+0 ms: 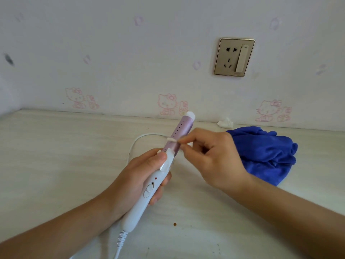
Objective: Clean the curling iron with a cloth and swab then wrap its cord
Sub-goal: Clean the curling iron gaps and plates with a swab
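My left hand [138, 176] grips the white handle of the curling iron [147, 191], thumb on its clamp lever. The pink barrel [181, 129] points up and away, tipped with a white cap. My right hand [214, 156] pinches a cotton swab [172, 139], whose tip touches the left side of the barrel near its base. The white cord [134, 144] loops on the table behind my left hand and also leaves the handle's end at the bottom edge of the view. A crumpled blue cloth [265, 154] lies on the table to the right of my right hand.
A pale wooden table [56, 156] meets a patterned wall at the back. A wall socket with a switch [234, 57] sits above right. A crumpled white tissue [225, 122] lies by the wall. A small brown crumb [175, 224] is on the table near me.
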### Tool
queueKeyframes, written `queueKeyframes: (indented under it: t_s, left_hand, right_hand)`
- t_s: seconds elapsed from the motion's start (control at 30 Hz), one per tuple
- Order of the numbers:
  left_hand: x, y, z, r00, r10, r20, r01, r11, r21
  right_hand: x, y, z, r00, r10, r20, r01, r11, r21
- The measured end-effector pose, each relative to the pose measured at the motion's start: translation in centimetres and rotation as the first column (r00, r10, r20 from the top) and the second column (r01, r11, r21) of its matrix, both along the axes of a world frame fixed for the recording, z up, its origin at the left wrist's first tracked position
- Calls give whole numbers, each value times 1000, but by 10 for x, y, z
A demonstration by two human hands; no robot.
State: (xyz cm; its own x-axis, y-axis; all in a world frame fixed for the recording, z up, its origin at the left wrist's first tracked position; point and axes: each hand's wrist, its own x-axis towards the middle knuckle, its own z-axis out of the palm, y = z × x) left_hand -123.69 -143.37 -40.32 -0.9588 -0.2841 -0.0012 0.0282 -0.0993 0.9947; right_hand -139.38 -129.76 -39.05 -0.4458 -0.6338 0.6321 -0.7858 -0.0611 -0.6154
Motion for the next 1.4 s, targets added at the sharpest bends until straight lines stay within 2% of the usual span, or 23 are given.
queueKeyframes:
  t_s: [0.07, 0.23, 0.43, 0.63, 0.83, 1.0, 1.23, 1.3, 1.4]
  left_hand:
    - [1, 1, 1, 1000, 17, 1, -17, 1000, 0]
    - [0, 2, 2, 1000, 24, 0, -24, 1000, -18]
    - [0, 3, 2, 999, 38, -30, -40, 998, -52]
    - [-1, 1, 1, 999, 33, -3, -33, 994, -102]
    - [0, 4, 2, 999, 51, -7, -52, 992, -117]
    - [1, 8, 4, 999, 34, 42, -28, 989, -142]
    - [0, 7, 2, 998, 50, 46, -41, 985, -169]
    - [0, 7, 1, 998, 54, 39, -47, 987, -155]
    - [0, 5, 1, 998, 45, 52, -38, 990, -136]
  right_hand:
    - [-1, -1, 3, 1000, -10, -23, 10, 1000, 10]
    - [-28, -4, 20, 987, -129, 95, 135, 990, -52]
    - [5, 1, 6, 999, 33, -28, -33, 999, 17]
    - [-20, -1, 22, 991, -128, 25, 129, 991, -42]
    - [14, 4, 10, 995, 73, -73, -67, 995, 78]
    - [-29, 2, 32, 993, -118, 18, 118, 993, -14]
    - [-5, 6, 17, 999, 26, -40, -23, 997, 79]
    - [-10, 5, 23, 998, -3, -65, 8, 998, 66]
    - [-26, 4, 31, 995, -103, -12, 103, 994, 30]
